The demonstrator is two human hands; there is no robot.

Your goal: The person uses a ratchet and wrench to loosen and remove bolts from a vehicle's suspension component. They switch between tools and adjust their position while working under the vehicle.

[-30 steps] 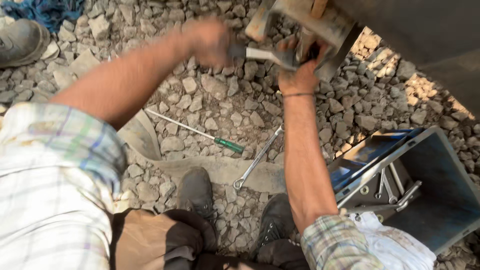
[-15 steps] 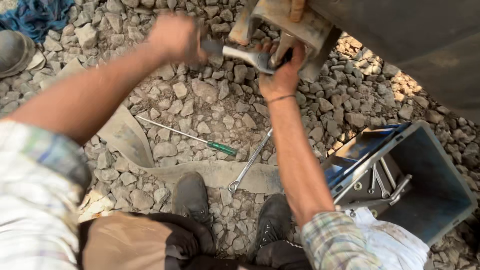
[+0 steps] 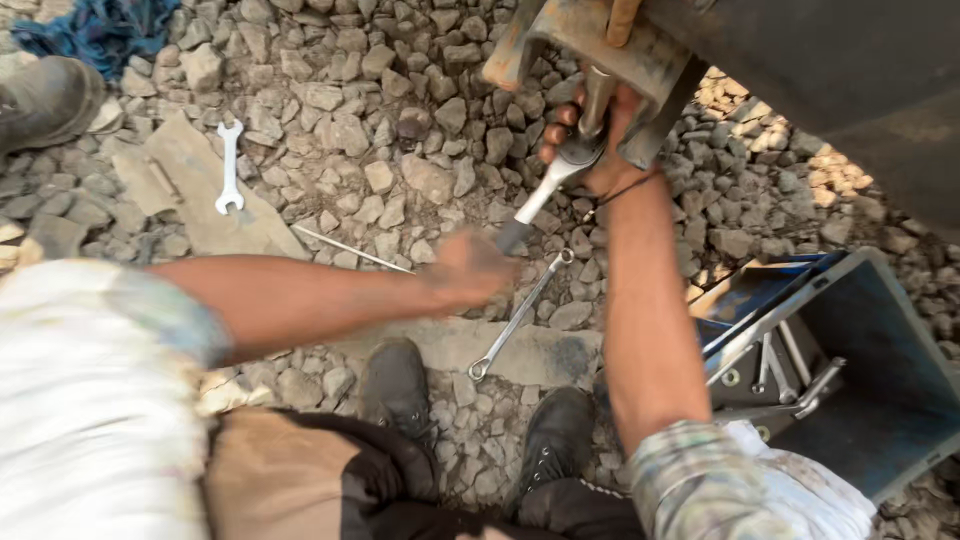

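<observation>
My left hand [image 3: 468, 270], blurred by motion, grips the lower end of a silver wrench [image 3: 545, 190] whose handle slants down and to the left. My right hand [image 3: 592, 145] wraps around the wrench's head, which is pressed up under a rusty metal bracket [image 3: 590, 40] on a dark machine body [image 3: 830, 70]. A thin band circles my right wrist. The fastener under the wrench head is hidden by my fingers.
Grey crushed stone covers the ground. A long spanner [image 3: 515, 320] lies by my boots [image 3: 395, 385], a small spanner [image 3: 230, 165] on a flat stone, and a thin screwdriver shaft [image 3: 350, 250] nearby. An open blue toolbox [image 3: 870, 370] stands right. Another person's boot [image 3: 45, 100] is top left.
My left hand has swung the wrench handle from up at the left down toward me. My right hand has stayed on the wrench head under the bracket.
</observation>
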